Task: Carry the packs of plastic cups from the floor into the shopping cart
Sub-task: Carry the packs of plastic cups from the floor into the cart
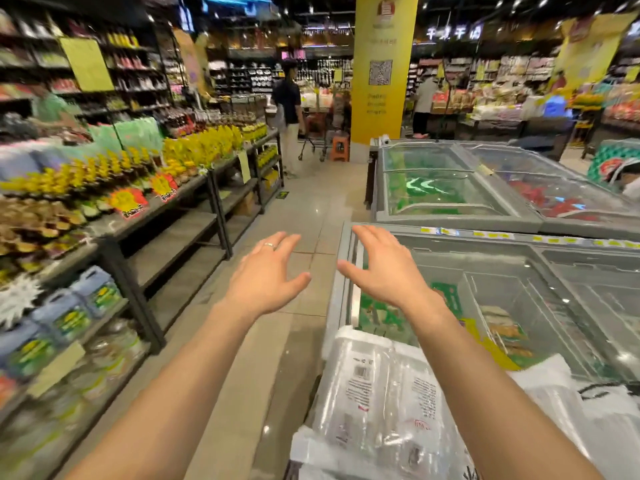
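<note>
Several packs of plastic cups in clear wrapping with printed labels are stacked at the bottom centre-right, below my right forearm. What they rest on is hidden under them, so I cannot tell whether a cart holds them. My left hand hovers over the aisle floor, fingers spread and relaxed, a ring on one finger, holding nothing. My right hand is raised beside it above the freezer's corner, fingers loosely spread, also holding nothing. Both hands are well above and beyond the packs.
A glass-topped chest freezer runs along my right, with another freezer behind it. Shelves of bottles and jugs line the left. The tiled aisle leads to a yellow pillar, a standing person and a cart.
</note>
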`<state>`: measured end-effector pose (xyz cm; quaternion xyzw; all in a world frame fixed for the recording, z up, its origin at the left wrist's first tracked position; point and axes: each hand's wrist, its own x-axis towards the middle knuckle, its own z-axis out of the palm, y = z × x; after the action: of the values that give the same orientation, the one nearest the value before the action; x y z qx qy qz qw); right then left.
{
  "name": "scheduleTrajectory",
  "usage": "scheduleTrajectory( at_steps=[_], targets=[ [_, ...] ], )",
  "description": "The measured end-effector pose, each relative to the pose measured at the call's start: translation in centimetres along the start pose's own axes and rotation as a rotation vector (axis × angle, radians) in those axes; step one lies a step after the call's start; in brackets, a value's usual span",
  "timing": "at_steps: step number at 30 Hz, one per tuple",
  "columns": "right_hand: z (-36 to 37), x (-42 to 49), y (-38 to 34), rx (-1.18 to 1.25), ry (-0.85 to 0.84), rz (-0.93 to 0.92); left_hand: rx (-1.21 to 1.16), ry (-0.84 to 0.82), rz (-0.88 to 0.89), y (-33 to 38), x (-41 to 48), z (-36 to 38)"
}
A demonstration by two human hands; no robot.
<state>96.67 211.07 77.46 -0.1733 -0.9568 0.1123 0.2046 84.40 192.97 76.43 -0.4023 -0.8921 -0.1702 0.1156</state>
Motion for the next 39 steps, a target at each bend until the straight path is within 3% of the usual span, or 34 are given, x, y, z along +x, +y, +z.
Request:
scheduleTrajectory(
  at_steps=[8, 16, 27, 33, 39],
  targets=[
    [3.3, -0.3, -16.9, -0.022, -0.113, -0.274, 0.158, 0.072, -0.199, -13.1, -11.9, -10.4],
    [8.3, -5.7, -43.2, 0.072, -0.188, -0.596, 0.333, 0.075, -0.476, -28.8, -32.8, -23.1],
    [15.7, -16.5, -77.3, 0.223, -0.339, -1.119, 0.522, 0.096, -1.010, -42.2, -61.8, -35.7],
    [20.6, -20.3, -91.9, 0.291, -0.374, -1.306, 0.558, 0.054, -1.231, -50.5, -71.1, -39.6],
    [27.7, -18.9, -107.6, 0.305, -0.371, -1.436, 0.664, 0.066, -1.294, -62.9, -74.9, -44.0]
  ],
)
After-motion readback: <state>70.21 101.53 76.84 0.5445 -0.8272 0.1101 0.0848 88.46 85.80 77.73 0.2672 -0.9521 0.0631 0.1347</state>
